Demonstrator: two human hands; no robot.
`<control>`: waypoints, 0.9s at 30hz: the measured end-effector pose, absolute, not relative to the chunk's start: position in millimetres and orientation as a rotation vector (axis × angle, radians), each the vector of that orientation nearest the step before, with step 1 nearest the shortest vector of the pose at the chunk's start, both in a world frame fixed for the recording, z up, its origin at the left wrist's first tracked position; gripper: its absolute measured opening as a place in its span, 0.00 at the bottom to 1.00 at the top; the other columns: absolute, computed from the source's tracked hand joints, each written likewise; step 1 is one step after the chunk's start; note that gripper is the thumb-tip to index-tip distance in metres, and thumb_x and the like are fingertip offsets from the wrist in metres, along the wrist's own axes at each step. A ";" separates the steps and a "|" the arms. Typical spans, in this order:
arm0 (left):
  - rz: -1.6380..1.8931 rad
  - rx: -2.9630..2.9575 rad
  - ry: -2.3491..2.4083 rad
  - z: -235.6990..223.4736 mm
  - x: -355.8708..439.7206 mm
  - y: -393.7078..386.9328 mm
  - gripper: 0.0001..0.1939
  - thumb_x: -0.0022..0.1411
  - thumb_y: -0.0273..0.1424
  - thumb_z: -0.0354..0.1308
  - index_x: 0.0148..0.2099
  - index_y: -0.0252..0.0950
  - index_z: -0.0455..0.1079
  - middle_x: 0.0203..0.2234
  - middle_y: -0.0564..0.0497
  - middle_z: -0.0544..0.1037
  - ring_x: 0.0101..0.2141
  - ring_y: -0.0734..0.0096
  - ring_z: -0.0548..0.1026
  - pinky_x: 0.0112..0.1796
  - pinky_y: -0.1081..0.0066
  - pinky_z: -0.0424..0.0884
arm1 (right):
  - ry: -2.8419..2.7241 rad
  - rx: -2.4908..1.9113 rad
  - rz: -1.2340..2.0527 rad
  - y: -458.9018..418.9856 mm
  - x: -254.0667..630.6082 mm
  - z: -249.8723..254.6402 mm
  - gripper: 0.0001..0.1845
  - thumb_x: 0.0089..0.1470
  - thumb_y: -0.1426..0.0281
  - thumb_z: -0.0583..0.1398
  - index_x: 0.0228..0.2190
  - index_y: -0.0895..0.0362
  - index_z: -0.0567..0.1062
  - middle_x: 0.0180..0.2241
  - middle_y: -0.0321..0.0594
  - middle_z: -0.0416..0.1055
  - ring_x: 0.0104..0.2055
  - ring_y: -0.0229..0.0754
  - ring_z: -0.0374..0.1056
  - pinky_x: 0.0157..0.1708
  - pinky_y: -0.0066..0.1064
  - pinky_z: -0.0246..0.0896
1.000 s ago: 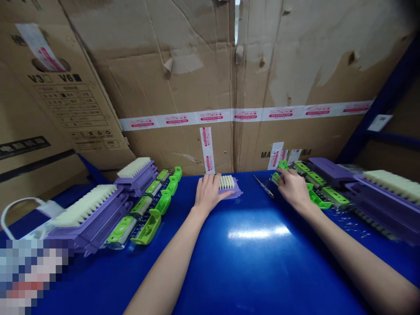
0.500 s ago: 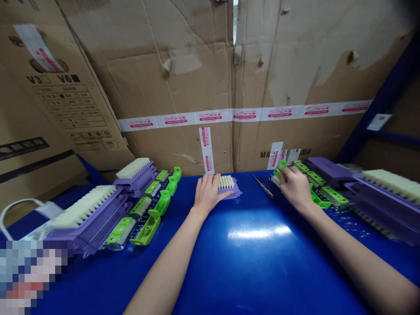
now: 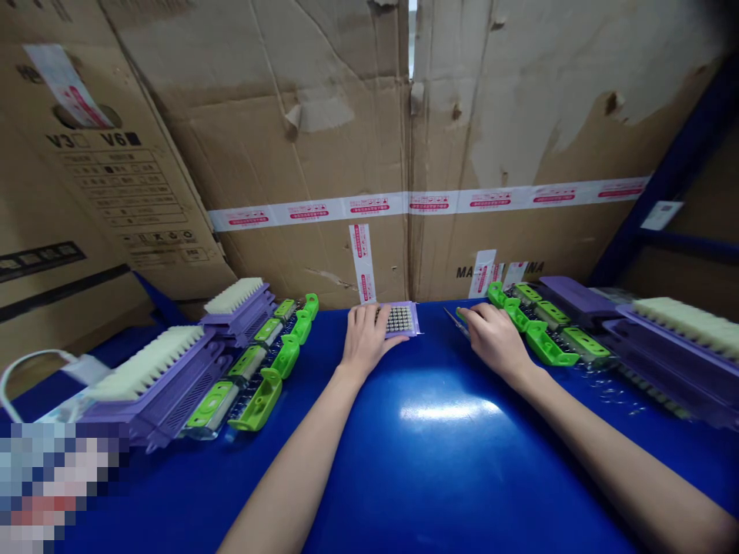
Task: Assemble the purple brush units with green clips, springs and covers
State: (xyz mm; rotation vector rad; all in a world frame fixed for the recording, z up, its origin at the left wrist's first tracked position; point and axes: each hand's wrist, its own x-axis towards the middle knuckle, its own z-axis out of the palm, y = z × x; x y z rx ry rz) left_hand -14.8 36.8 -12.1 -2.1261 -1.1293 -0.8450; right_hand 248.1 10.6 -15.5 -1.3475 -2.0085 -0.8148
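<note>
My left hand [image 3: 365,338] grips a small purple brush [image 3: 402,319] with its fingers over the left side and its thumb along the near edge. The tips of its bristle tufts face me in rows. Right of it, my right hand [image 3: 495,338] is closed in a pinch above the blue table. A bit of a small green part [image 3: 460,313] shows at the fingertips, and the rest is hidden. Just beneath these fingers lies a slim, pointed metal tool [image 3: 453,317], partly covered by the hand.
Purple brushes [image 3: 155,369] and rows of green parts [image 3: 262,400] stand on the left. More green parts [image 3: 548,346] and purple brushes [image 3: 693,323] line the right. Cardboard [image 3: 312,138] walls the back of the blue table [image 3: 404,477]. A white cable [image 3: 28,355] lies far left.
My right hand has moved left from the right-hand green row to above the metal tool, bringing a green part. The brush under my left hand has tilted, its bristle tips now towards me.
</note>
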 end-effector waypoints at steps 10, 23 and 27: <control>-0.716 -2.154 -1.189 -13.2 -14.7 37.6 0.27 0.56 0.33 0.61 0.56 0.31 0.60 0.43 0.40 0.70 0.42 0.55 0.67 0.44 0.58 0.64 | -2.070 -1.249 -0.699 6.8 240.8 -17.9 0.16 0.57 0.79 0.50 0.42 0.62 0.74 0.35 0.47 0.70 0.37 0.44 0.64 0.38 0.33 0.59; -0.637 -2.242 -1.275 -11.6 -12.7 37.1 0.24 0.57 0.33 0.59 0.55 0.32 0.62 0.46 0.39 0.68 0.46 0.53 0.67 0.46 0.57 0.64 | -1.936 -1.196 -0.329 5.3 231.0 -20.9 0.13 0.59 0.73 0.50 0.39 0.57 0.73 0.35 0.46 0.70 0.36 0.43 0.67 0.36 0.34 0.65; -0.632 -2.210 -1.285 -13.9 -13.4 40.2 0.24 0.58 0.33 0.57 0.56 0.32 0.61 0.47 0.38 0.68 0.48 0.52 0.66 0.48 0.56 0.63 | -1.913 -1.164 -0.217 4.1 224.7 -23.7 0.14 0.56 0.75 0.51 0.40 0.56 0.72 0.36 0.45 0.71 0.38 0.44 0.69 0.38 0.36 0.67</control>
